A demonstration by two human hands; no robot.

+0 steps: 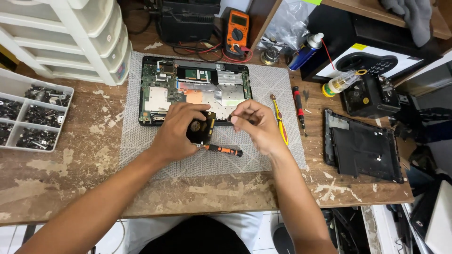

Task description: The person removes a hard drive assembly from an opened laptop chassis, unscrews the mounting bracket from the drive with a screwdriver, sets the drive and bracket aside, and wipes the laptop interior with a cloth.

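Observation:
My left hand (176,131) grips a small black hard drive (202,127), held tilted over the grey mesh mat (141,141). My right hand (256,127) is beside it with fingertips pinched at the drive's upper right corner; whatever it pinches is too small to see. An orange-and-black screwdriver (223,150) lies on the mat just below the drive. Behind the hands an opened laptop base (193,87) lies with its circuit board and metal shields exposed.
A yellow screwdriver (280,122) and a red-black one (298,108) lie right of the hands. A black laptop cover (362,148) sits at right. A compartment tray of screws (33,113), white drawers (80,37), an orange multimeter (236,30) and a spray can (306,51) ring the wooden table (61,178).

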